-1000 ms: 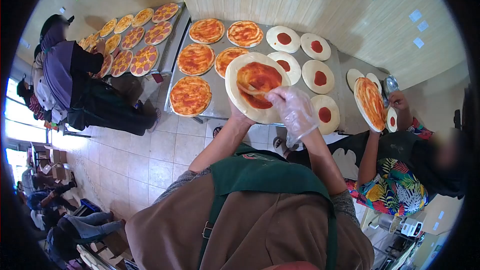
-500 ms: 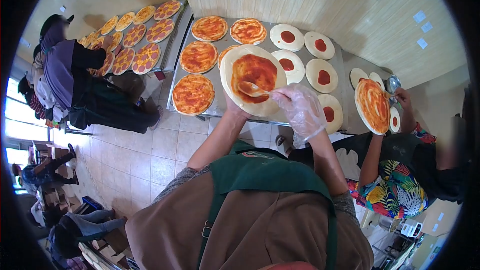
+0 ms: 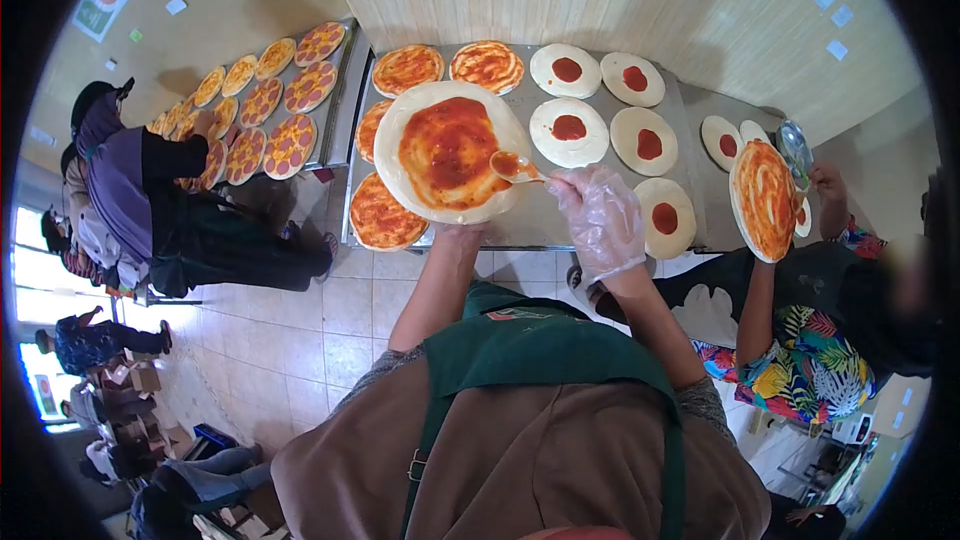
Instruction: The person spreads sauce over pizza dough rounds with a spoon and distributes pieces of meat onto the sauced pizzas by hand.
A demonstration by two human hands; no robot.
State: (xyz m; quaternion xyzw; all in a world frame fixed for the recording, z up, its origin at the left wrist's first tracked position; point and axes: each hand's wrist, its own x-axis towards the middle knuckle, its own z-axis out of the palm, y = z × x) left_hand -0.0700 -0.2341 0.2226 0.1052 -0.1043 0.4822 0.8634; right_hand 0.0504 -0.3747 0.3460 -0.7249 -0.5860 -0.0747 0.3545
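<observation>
My left hand (image 3: 461,234) holds up a round pizza base (image 3: 393,185) from below, its fingers hidden beneath the dough. Red sauce (image 3: 450,145) covers the middle of this base and leaves a pale rim. In its clear plastic glove, my right hand (image 3: 603,215) grips a spoon (image 3: 520,169) by the handle. The spoon's bowl, with sauce in it, is over the right edge of the sauced area; whether it touches cannot be made out. Under and beyond the held base lies a metal table (image 3: 520,230) with sauced bases (image 3: 385,215) on the left.
Pale bases with a central sauce spot (image 3: 567,128) fill the table's right half. At right a co-worker in a floral shirt (image 3: 810,360) holds another sauced base (image 3: 765,202). At left, a person in purple (image 3: 125,175) stands by a table of topped pizzas (image 3: 290,147).
The held base has moved left and appears flatter to the camera. The spoon has gone from the sauce's middle to its right edge. The co-worker at right still holds a base.
</observation>
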